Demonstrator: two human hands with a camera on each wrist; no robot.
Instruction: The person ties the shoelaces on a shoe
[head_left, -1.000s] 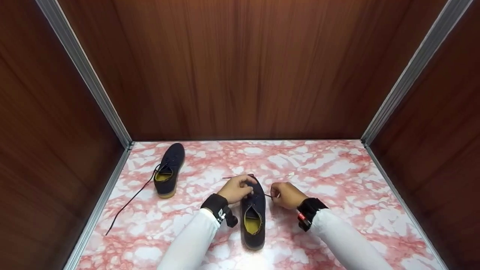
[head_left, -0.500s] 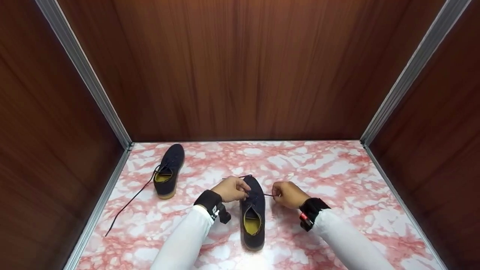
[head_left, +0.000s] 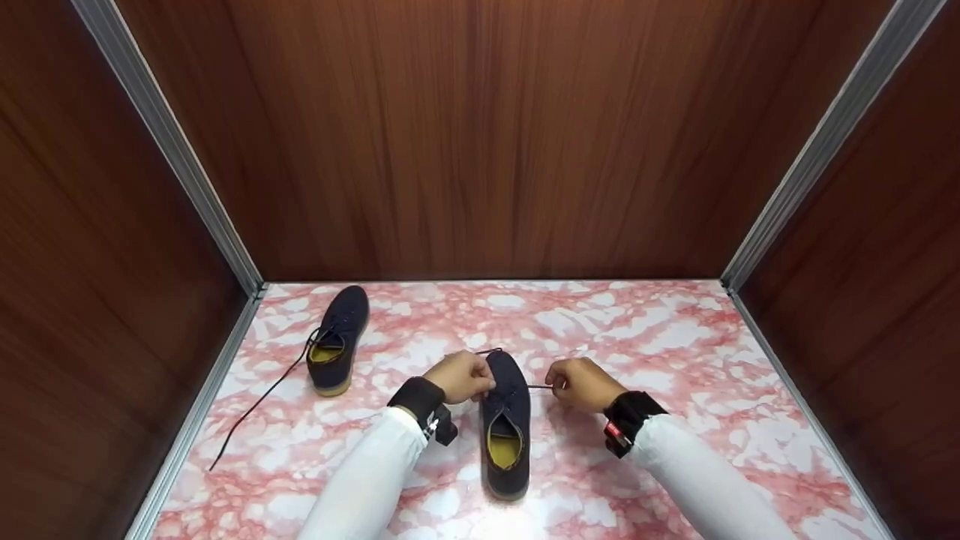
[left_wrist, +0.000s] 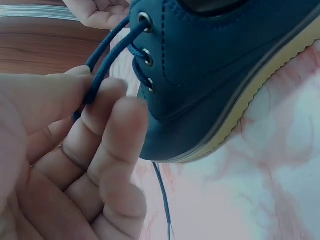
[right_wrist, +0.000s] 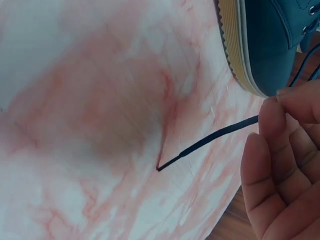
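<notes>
On the pink-and-white marbled counter (head_left: 637,337), a navy, yellow-lined low shoe (head_left: 510,401) stands between the left hand (head_left: 461,377) and right hand (head_left: 585,385), both pinching its thin dark-blue lace (left_wrist: 111,55), partly hidden in their grip

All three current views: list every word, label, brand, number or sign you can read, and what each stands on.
No text can be read.
Red label at the right wristband: too small to read.
Pale marks at the left wristband: too small to tell whether they are letters.
Near shoe and far shoe: no lettering shows.
</notes>
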